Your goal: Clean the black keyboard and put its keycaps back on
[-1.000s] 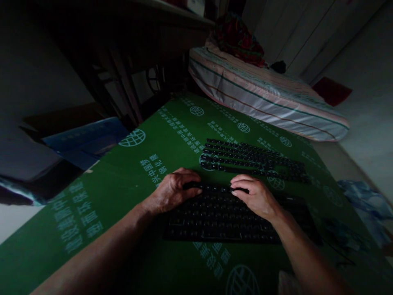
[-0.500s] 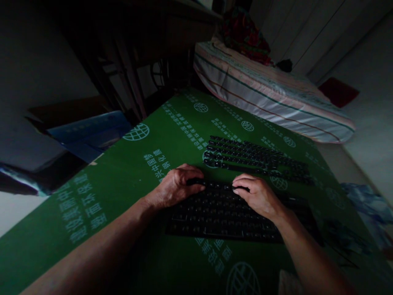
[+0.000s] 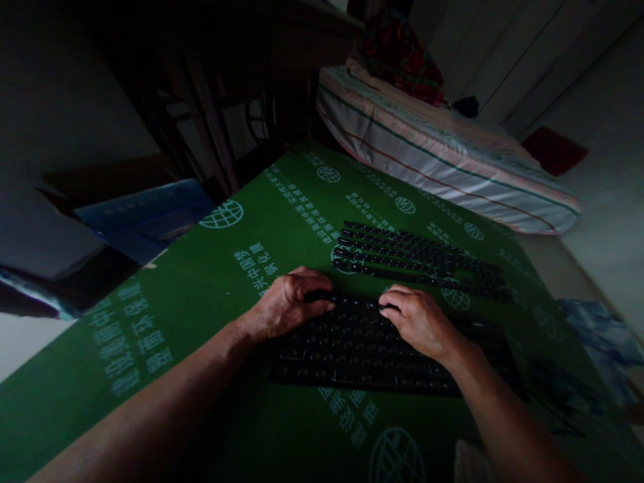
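A black keyboard (image 3: 362, 359) lies on the green board, its far edge between my two hands. My left hand (image 3: 289, 302) is closed around its far left corner, thumb on the near side and fingers over the far side. At the far row, my right hand (image 3: 417, 318) is closed in a pinch, thumb and fingertips on a small black keycap (image 3: 390, 308). The fingers partly cover this keycap, and I cannot tell whether it sits on the keyboard or is lifted. Beyond the keyboard, black keycaps (image 3: 392, 253) are laid out in rows.
The green printed board (image 3: 201, 282) bears everything. A dark tangled item (image 3: 566, 389) lies right of the keyboard, with a pale object (image 3: 470, 463) at the near edge. A bed (image 3: 443, 154) stands behind, and a blue box (image 3: 145, 215) is at the left.
My right hand has shifted very slightly left along the far key row. The left hand keeps its hold, and the view has moved a little.
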The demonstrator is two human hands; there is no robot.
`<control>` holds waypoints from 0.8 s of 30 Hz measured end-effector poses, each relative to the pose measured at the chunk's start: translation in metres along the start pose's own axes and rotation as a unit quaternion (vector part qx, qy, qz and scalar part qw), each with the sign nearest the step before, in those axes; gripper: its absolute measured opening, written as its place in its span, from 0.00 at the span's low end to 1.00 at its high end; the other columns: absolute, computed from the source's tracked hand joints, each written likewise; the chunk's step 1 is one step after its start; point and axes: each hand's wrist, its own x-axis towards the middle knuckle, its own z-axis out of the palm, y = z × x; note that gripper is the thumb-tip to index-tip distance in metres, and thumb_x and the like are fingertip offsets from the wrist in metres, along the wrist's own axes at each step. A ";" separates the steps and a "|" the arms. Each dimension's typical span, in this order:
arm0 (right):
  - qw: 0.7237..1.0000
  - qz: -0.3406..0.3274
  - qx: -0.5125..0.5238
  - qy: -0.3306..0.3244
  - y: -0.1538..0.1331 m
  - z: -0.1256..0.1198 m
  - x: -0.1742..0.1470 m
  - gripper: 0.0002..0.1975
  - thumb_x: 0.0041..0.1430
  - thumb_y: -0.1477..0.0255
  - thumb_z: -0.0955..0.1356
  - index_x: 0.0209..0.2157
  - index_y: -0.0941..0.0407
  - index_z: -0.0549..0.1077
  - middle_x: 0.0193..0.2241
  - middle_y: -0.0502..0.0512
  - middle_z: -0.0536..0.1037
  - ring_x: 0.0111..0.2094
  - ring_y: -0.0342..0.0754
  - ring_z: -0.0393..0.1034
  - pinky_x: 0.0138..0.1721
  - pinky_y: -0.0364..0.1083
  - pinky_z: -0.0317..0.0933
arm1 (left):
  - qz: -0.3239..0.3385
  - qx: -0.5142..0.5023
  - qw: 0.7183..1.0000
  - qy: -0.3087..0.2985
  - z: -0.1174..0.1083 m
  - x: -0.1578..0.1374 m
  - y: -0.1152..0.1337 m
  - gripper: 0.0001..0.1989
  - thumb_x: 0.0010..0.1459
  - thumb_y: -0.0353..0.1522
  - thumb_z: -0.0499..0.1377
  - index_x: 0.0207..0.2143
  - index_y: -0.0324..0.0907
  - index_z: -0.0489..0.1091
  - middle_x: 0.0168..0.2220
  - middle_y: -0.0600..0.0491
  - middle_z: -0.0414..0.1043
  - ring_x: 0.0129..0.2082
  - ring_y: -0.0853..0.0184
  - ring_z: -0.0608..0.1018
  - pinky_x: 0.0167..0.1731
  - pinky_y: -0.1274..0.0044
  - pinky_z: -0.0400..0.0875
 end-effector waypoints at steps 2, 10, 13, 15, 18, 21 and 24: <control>1.000 0.001 0.001 -0.002 0.000 0.000 0.000 0.06 0.55 0.79 0.67 0.31 0.54 0.75 0.31 0.52 0.77 0.34 0.46 0.72 0.39 0.45 0.64 | 0.000 0.001 1.000 -0.003 0.000 0.000 0.000 0.13 0.56 0.38 0.60 0.40 0.40 0.74 0.43 0.47 0.74 0.45 0.62 0.74 0.48 0.68 0.70; 0.999 0.024 0.041 0.013 0.000 0.001 -0.002 0.06 0.54 0.79 0.67 0.32 0.55 0.74 0.31 0.52 0.77 0.33 0.47 0.72 0.38 0.45 0.65 | 0.000 0.006 1.000 -0.003 0.000 0.000 0.000 0.14 0.56 0.38 0.59 0.40 0.39 0.74 0.43 0.47 0.74 0.45 0.62 0.74 0.48 0.68 0.70; 0.997 0.033 0.069 0.024 0.002 0.001 -0.002 0.05 0.54 0.78 0.67 0.31 0.55 0.74 0.31 0.52 0.77 0.33 0.47 0.73 0.39 0.46 0.65 | 0.000 0.006 1.000 -0.006 0.001 0.000 -0.001 0.14 0.56 0.38 0.60 0.41 0.39 0.74 0.43 0.47 0.74 0.45 0.62 0.74 0.48 0.69 0.70; 0.995 0.041 0.087 0.030 0.003 0.000 -0.002 0.05 0.54 0.78 0.67 0.31 0.55 0.75 0.31 0.53 0.78 0.34 0.47 0.73 0.39 0.46 0.65 | -0.001 0.003 1.000 -0.005 0.001 0.000 -0.002 0.13 0.56 0.38 0.60 0.41 0.40 0.74 0.43 0.48 0.74 0.45 0.62 0.74 0.48 0.69 0.70; 0.991 0.046 0.118 0.033 0.005 -0.001 -0.002 0.05 0.53 0.77 0.67 0.30 0.55 0.75 0.31 0.53 0.78 0.34 0.47 0.73 0.39 0.46 0.66 | 0.001 0.004 1.000 -0.004 0.002 0.000 -0.002 0.13 0.56 0.37 0.60 0.41 0.40 0.74 0.43 0.48 0.74 0.45 0.63 0.74 0.48 0.69 0.70; 0.987 0.047 0.146 0.036 0.007 -0.001 -0.002 0.05 0.52 0.77 0.67 0.30 0.55 0.75 0.31 0.52 0.78 0.34 0.47 0.73 0.38 0.46 0.67 | 0.003 0.002 1.000 0.000 0.003 0.000 -0.003 0.12 0.55 0.37 0.60 0.40 0.40 0.74 0.43 0.48 0.74 0.45 0.63 0.74 0.48 0.69 0.70; 0.985 0.054 0.161 0.036 0.009 0.000 -0.003 0.05 0.53 0.76 0.67 0.30 0.55 0.76 0.31 0.52 0.78 0.34 0.47 0.73 0.37 0.45 0.67 | 0.004 -0.001 1.000 0.000 0.003 0.000 -0.003 0.12 0.55 0.37 0.61 0.40 0.40 0.74 0.42 0.48 0.75 0.45 0.63 0.74 0.48 0.69 0.70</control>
